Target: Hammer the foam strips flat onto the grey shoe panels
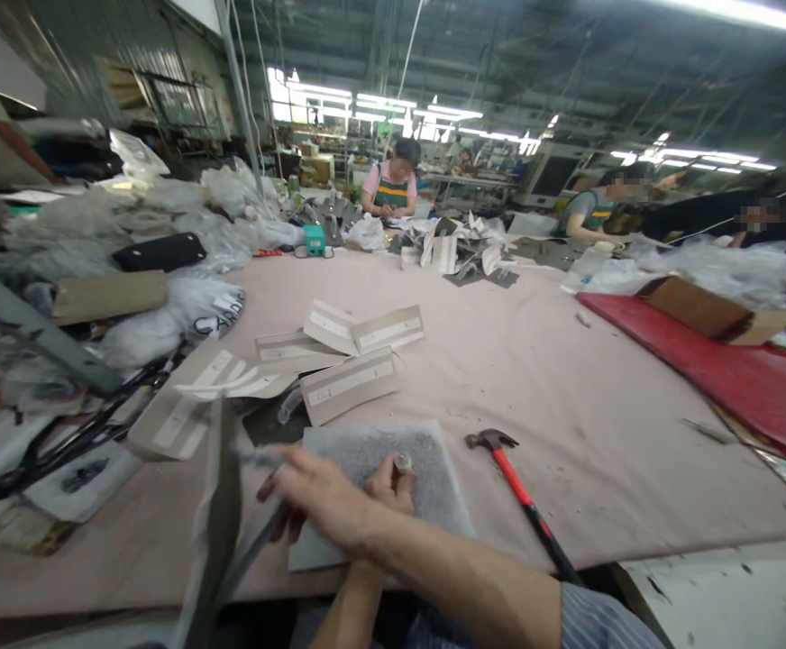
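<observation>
Striped sleeve (602,622) foremost, a blurred grey panel (223,505) is grasped by the right hand (318,500), a small pale cylinder (403,462) is clenched in the left hand (386,487) over the white board (434,446), the claw hammer (518,485) rightward of those fingers is unheld, and whether the beige panels (352,383) beyond are finished cannot be judged.

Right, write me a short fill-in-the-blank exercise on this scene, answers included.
1. In the picture, the claw hammer lies to the ____ of the pale board.
2. The hand that holds the small cylinder is the person's ____ one.
3. At the picture's right, the cardboard box rests on a sheet whose colour is ____.

Missing words: right; left; red.
</observation>
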A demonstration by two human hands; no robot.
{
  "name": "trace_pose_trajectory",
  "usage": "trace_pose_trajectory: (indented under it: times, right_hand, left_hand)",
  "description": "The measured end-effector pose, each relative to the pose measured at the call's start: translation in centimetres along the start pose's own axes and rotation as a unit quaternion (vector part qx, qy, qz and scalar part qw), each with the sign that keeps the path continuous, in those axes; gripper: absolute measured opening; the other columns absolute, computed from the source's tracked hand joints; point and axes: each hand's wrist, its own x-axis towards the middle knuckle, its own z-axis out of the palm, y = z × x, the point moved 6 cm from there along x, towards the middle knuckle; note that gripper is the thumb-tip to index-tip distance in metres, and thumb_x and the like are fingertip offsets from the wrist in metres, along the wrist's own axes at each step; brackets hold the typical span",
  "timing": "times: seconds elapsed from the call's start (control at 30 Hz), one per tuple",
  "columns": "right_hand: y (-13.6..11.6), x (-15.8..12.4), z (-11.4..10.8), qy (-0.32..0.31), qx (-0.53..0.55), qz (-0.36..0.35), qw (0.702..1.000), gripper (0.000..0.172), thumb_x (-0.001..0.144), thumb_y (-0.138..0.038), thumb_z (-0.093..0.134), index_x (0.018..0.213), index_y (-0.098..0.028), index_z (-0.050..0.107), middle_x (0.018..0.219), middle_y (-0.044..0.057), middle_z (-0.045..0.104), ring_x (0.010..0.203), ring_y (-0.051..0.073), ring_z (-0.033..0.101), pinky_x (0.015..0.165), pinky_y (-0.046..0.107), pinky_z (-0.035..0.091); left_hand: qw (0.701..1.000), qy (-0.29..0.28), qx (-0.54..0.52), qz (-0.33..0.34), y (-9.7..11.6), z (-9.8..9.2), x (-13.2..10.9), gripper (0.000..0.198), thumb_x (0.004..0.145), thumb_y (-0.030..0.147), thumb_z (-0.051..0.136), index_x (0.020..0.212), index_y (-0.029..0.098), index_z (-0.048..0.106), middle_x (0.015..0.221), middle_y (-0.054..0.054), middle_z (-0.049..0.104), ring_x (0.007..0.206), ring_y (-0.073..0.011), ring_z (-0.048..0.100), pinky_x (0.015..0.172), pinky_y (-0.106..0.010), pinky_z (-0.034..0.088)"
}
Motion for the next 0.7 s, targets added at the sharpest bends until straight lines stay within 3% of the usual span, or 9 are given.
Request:
trace_pose_trajectory:
  times: [0.07, 0.13, 0.27, 0.37, 0.4, 0.57, 0.7]
  right_hand:
    - [-0.7, 0.2, 2.4, -0.049, -0.152, -0.04, 0.986, 0.048, 0.09, -0.054, 0.051, 0.133, -0.032, 0.056, 0.108, 0.001, 0.067, 0.092, 0.022, 0.063, 0.079, 0.035, 0.054]
    - [-1.2, 0.8, 1.1, -0.006, -0.259, -0.071, 0.963, 0.045, 0.089, -0.05, 0.056, 0.13, -0.031, 0.058, 0.117, 0.002, 0.065, 0.105, 0.025, 0.06, 0.093, 0.039, 0.05]
    - [-2.8, 4.4, -8.3, 0.14, -0.417, -0.089, 0.894, 0.035, 0.091, -0.028, 0.052, 0.123, -0.017, 0.059, 0.122, 0.01, 0.06, 0.111, 0.021, 0.057, 0.1, 0.034, 0.045]
    - [-3.9, 8.3, -15.9, 0.172, -0.579, -0.027, 0.797, 0.041, 0.091, -0.021, 0.048, 0.131, -0.016, 0.054, 0.134, 0.011, 0.055, 0.122, 0.021, 0.051, 0.105, 0.032, 0.04]
    - [-4.1, 9.6, -18.2, 0.177, -0.602, -0.006, 0.778, 0.044, 0.089, -0.017, 0.047, 0.133, -0.017, 0.054, 0.136, 0.011, 0.053, 0.123, 0.022, 0.05, 0.105, 0.033, 0.04]
    - [-4.6, 14.4, -27.2, 0.197, -0.646, 0.065, 0.735, 0.055, 0.087, -0.009, 0.041, 0.141, -0.015, 0.046, 0.146, 0.016, 0.045, 0.128, 0.029, 0.046, 0.105, 0.047, 0.037]
    - [-3.7, 15.9, -32.7, 0.191, -0.679, 0.116, 0.699, 0.063, 0.086, -0.008, 0.046, 0.148, -0.013, 0.036, 0.153, 0.02, 0.036, 0.139, 0.033, 0.034, 0.108, 0.054, 0.031]
  left_hand:
    - [0.999, 0.005, 0.014, -0.042, -0.3, 0.3, -0.1, 0.018, 0.08, 0.025, 0.064, 0.096, 0.021, 0.068, 0.081, -0.006, 0.072, 0.076, -0.0238, 0.067, 0.072, -0.034, 0.053]
    - [0.997, 0.001, 0.006, -0.083, -0.4, 0.4, -0.3, 0.019, 0.078, 0.027, 0.063, 0.095, 0.02, 0.07, 0.082, -0.007, 0.071, 0.079, -0.0256, 0.067, 0.074, -0.034, 0.055]
    - [0.995, 0.007, -0.022, -0.095, 0.2, 0.3, -0.5, 0.019, 0.081, 0.029, 0.055, 0.085, 0.019, 0.07, 0.075, -0.009, 0.066, 0.073, -0.0266, 0.062, 0.066, -0.033, 0.055]
    - [0.997, -0.006, 0.0, -0.074, -0.3, 0.8, -0.5, 0.016, 0.082, 0.029, 0.056, 0.09, 0.022, 0.067, 0.076, -0.007, 0.066, 0.072, -0.024, 0.062, 0.072, -0.034, 0.052]
    - [0.997, -0.012, 0.006, -0.071, -0.7, 1.0, -0.5, 0.016, 0.083, 0.031, 0.055, 0.091, 0.023, 0.066, 0.078, -0.007, 0.067, 0.074, -0.0241, 0.063, 0.073, -0.034, 0.052]
    - [0.998, -0.001, -0.007, -0.066, -3.2, 1.7, -0.7, 0.028, 0.085, 0.046, 0.055, 0.1, 0.026, 0.067, 0.086, -0.012, 0.07, 0.081, -0.0265, 0.067, 0.08, -0.036, 0.053]
    - [0.999, 0.01, 0.008, -0.044, -4.3, 1.9, -0.8, 0.042, 0.085, 0.062, 0.05, 0.103, 0.029, 0.07, 0.08, -0.011, 0.07, 0.073, -0.0267, 0.067, 0.073, -0.036, 0.054]
